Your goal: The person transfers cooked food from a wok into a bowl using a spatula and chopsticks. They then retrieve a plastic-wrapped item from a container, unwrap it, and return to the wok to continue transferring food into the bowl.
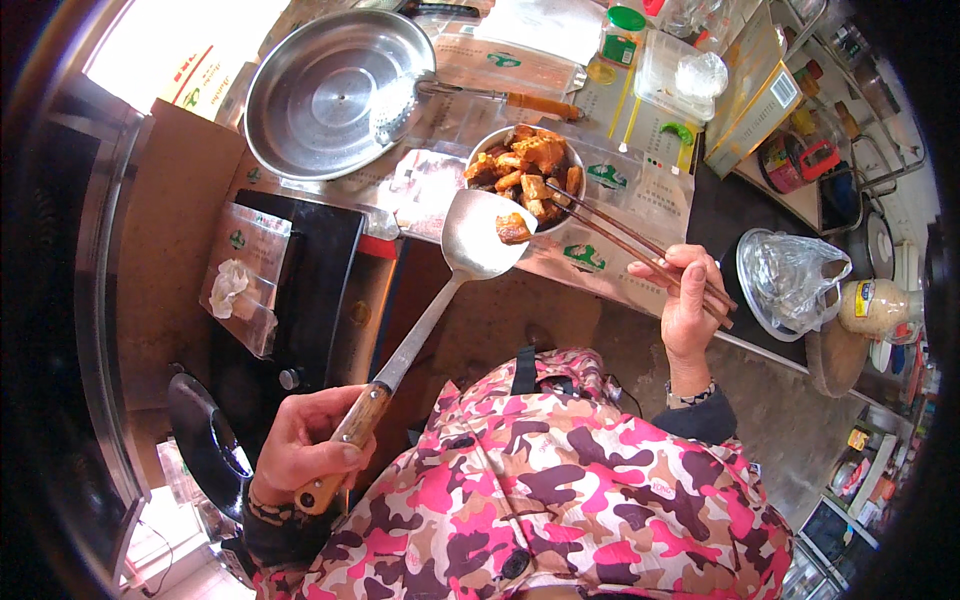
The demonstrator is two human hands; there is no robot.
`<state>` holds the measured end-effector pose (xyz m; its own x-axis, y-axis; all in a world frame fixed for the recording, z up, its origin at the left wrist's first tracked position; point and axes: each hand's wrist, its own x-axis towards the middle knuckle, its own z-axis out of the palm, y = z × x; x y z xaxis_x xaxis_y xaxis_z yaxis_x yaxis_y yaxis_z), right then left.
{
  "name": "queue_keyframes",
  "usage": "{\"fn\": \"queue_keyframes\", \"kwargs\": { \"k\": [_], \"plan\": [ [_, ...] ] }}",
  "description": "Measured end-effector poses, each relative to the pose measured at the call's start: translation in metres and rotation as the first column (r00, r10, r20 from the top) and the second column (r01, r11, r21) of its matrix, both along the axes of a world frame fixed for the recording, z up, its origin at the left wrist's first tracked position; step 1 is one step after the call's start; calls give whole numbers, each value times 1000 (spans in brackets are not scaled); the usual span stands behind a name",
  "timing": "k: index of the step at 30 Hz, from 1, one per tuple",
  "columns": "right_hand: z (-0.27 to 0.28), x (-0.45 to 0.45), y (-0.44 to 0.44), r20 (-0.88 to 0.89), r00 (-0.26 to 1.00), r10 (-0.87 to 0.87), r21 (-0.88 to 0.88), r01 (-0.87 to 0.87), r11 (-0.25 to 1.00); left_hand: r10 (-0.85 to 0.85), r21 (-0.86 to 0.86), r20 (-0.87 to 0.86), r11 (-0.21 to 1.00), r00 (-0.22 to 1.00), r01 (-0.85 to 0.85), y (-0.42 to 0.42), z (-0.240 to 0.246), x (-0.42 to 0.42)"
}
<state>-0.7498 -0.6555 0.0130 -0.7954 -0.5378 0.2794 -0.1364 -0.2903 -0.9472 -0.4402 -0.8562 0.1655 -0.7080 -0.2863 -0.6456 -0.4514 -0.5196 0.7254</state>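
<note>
My left hand (pixel 319 442) grips the wooden handle of a metal wok spatula (pixel 484 240). One browned piece of food (pixel 513 228) lies on the spatula's blade, close to its tip. The blade sits at the near rim of a round bowl (pixel 474 152) heaped with browned, fried-looking chunks (pixel 541 154). In my right hand (pixel 688 300) is a pair of wooden chopsticks (pixel 626 238). Their tips reach the chunks at the bowl's right side. Whether the tips pinch a chunk, I cannot tell.
A large steel basin (pixel 300 97) stands at the back left, with a skimmer (pixel 394 109) resting over its rim. Back right are a green-lidded jar (pixel 622 34), a plastic container (pixel 660 90) and a green pepper (pixel 677 133). A bagged bowl (pixel 787 281) lies right; a black wok (pixel 206 439) lower left.
</note>
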Motion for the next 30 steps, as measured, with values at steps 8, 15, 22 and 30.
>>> {"fn": "queue_keyframes", "kwargs": {
  "k": [8, 15, 22, 30],
  "plan": [
    [6, 3, -1, -63, 997, 33, 60, -30, 998, 30, -30, -7, 999, 1000, -31, 1, 0, 7],
    [9, 0, 2, -11, 999, 40, -14, -40, 999, 85, -77, -3, 993, 996, -85, 5, -5, 11],
    [5, 1, 0, -15, 1000, -9, 22, 9, 1000, 82, -117, 6, 990, 997, -81, 5, -3, 7],
    [33, 11, -3, 21, 978, 207, -69, -206, 976, 58, -91, -55, 994, 997, -62, -2, 4, 3]
  ]
}}
